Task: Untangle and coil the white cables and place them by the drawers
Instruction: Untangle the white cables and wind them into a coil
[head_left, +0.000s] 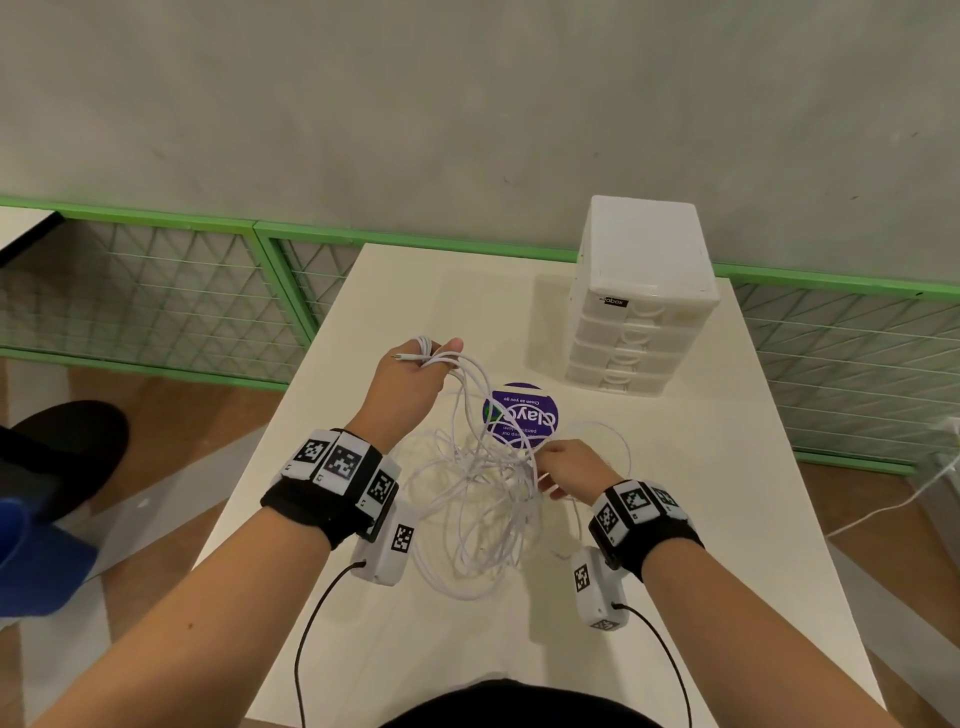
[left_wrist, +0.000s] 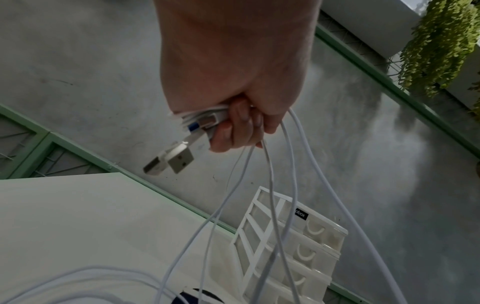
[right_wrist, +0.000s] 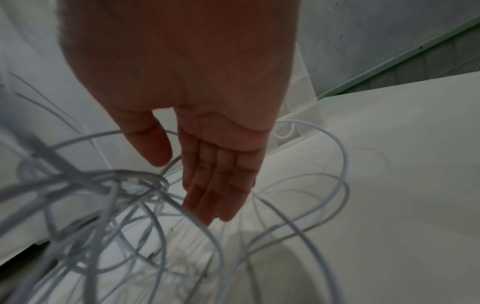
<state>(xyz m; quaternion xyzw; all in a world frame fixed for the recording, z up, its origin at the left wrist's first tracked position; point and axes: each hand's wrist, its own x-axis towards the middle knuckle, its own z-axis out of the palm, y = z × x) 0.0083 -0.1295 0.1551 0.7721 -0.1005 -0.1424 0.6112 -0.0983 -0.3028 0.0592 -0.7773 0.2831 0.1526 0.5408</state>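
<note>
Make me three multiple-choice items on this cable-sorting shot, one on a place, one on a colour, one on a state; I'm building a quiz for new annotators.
1. Where does the drawer unit stand?
A. on the table's far right part
B. on the floor
C. at the table's near left corner

2. What colour is the round sticker on the table?
A. red
B. purple
C. yellow

3. What is the left hand doing?
A. lying flat on the table
B. gripping cable ends, raised
C. pulling a drawer

Answers: 1 A, the head view shows it by the far edge, right of centre. 2 B, purple shows behind the white cables. 3 B, the left wrist view shows fingers curled round USB plugs.
</note>
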